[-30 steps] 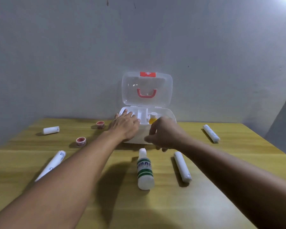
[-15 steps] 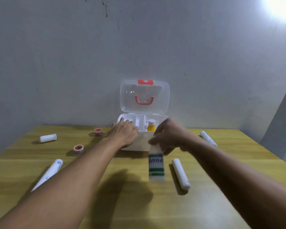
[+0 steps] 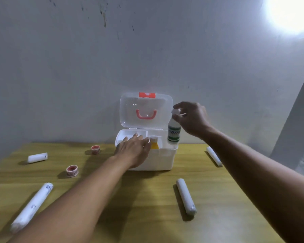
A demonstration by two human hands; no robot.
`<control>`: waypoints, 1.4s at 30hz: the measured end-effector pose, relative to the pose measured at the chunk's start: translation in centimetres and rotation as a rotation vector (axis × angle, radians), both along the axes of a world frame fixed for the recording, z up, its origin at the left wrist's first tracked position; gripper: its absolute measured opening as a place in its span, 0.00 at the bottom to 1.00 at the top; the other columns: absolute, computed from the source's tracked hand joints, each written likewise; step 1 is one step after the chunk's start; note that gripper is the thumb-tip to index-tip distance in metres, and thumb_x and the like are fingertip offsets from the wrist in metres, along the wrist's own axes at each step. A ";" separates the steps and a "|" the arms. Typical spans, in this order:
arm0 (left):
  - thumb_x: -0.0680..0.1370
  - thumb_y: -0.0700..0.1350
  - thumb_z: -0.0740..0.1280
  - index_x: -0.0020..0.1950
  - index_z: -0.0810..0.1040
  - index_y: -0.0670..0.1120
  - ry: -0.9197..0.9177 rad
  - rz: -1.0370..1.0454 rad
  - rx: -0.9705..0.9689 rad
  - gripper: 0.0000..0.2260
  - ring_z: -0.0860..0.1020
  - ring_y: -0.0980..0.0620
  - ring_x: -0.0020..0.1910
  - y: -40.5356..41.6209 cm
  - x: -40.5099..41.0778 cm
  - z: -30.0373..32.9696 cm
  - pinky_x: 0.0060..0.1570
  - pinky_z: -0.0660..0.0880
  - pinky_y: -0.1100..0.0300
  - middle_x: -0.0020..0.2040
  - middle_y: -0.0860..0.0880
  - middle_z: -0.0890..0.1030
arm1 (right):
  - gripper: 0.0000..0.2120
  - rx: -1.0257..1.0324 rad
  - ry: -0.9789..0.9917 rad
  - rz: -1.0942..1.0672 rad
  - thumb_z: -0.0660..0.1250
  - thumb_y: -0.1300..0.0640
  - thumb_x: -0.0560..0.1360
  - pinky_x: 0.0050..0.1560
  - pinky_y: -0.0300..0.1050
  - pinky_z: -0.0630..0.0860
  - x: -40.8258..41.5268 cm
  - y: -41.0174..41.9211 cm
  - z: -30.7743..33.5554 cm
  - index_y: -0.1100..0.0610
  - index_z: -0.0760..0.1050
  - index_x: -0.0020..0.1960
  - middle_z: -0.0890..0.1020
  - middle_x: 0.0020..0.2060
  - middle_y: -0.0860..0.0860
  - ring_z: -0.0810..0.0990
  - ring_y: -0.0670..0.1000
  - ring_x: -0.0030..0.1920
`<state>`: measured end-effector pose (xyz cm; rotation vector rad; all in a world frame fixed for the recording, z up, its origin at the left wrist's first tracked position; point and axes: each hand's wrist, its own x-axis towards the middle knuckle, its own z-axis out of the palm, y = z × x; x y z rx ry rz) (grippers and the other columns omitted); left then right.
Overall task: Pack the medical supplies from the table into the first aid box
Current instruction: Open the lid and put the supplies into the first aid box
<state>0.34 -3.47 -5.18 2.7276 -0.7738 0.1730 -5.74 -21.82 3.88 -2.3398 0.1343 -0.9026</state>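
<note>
The white first aid box [image 3: 162,160] stands open at the table's far middle, its clear lid [image 3: 146,111] with a red handle upright. My left hand [image 3: 132,151] rests flat on the box's front left rim, fingers apart. My right hand [image 3: 191,118] grips the cap of a white bottle with green stripes [image 3: 174,133], held upright over the box's right end. A small yellow bottle [image 3: 154,143] stands inside the box.
On the wooden table [image 3: 147,216] lie white bandage rolls at the near left [image 3: 31,207], far left [image 3: 37,157], near right [image 3: 186,196] and far right [image 3: 214,156]. Two red tape rolls sit left of the box, one nearer [image 3: 72,171], one farther [image 3: 95,149]. A grey wall stands behind.
My right hand picked the green-striped bottle up off the table and carried it up and right to above the box's right end. My left hand stayed on the box.
</note>
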 end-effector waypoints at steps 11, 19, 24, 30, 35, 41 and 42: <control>0.83 0.54 0.44 0.76 0.60 0.53 0.045 0.018 0.046 0.22 0.53 0.47 0.78 0.1 -1.7 1.2 0.75 0.49 0.49 0.79 0.48 0.59 | 0.14 -0.037 0.037 0.080 0.73 0.58 0.72 0.52 0.46 0.81 1.4 0.3 -2.1 0.57 0.81 0.57 0.84 0.53 0.56 0.83 0.50 0.46; 0.83 0.53 0.46 0.77 0.59 0.52 0.032 -0.004 0.037 0.22 0.53 0.53 0.78 0.0 -0.9 0.7 0.75 0.48 0.51 0.78 0.53 0.59 | 0.13 -0.129 0.322 0.133 0.73 0.61 0.71 0.48 0.42 0.75 1.5 -0.4 -5.2 0.56 0.80 0.56 0.84 0.53 0.55 0.81 0.51 0.50; 0.82 0.54 0.48 0.76 0.62 0.51 0.034 -0.022 -0.002 0.22 0.54 0.51 0.78 0.2 -0.5 0.5 0.75 0.49 0.50 0.78 0.51 0.61 | 0.13 -0.088 0.315 0.133 0.72 0.61 0.72 0.49 0.45 0.77 1.9 -0.9 -5.6 0.56 0.80 0.56 0.83 0.53 0.56 0.81 0.53 0.50; 0.80 0.59 0.53 0.75 0.61 0.47 -0.022 0.015 0.028 0.27 0.51 0.51 0.79 0.8 -0.4 0.6 0.76 0.48 0.44 0.78 0.50 0.59 | 0.20 -0.064 0.286 0.114 0.73 0.61 0.71 0.54 0.47 0.78 1.1 -1.0 -6.0 0.56 0.75 0.63 0.82 0.57 0.55 0.80 0.53 0.53; 0.80 0.62 0.49 0.75 0.61 0.48 -0.053 0.052 0.094 0.28 0.51 0.50 0.79 1.1 -0.4 0.0 0.75 0.48 0.44 0.78 0.51 0.60 | 0.09 -0.214 0.360 -0.155 0.71 0.53 0.69 0.43 0.52 0.81 -2.9 -0.6 -5.9 0.57 0.77 0.46 0.84 0.41 0.54 0.82 0.57 0.43; 0.80 0.61 0.47 0.76 0.58 0.57 -0.057 0.051 0.123 0.25 0.52 0.51 0.78 0.9 -0.2 -0.5 0.74 0.49 0.43 0.79 0.52 0.58 | 0.20 -0.040 1.045 0.007 0.76 0.51 0.68 0.37 0.53 0.84 -6.5 0.9 -8.2 0.64 0.76 0.51 0.85 0.41 0.60 0.86 0.57 0.38; 0.80 0.61 0.47 0.76 0.57 0.58 -0.050 0.050 0.122 0.25 0.52 0.51 0.79 1.0 -0.3 -0.5 0.75 0.49 0.44 0.79 0.52 0.58 | 0.20 0.021 1.035 0.012 0.76 0.55 0.69 0.37 0.54 0.84 -6.6 0.8 -8.5 0.65 0.75 0.53 0.85 0.42 0.62 0.86 0.58 0.39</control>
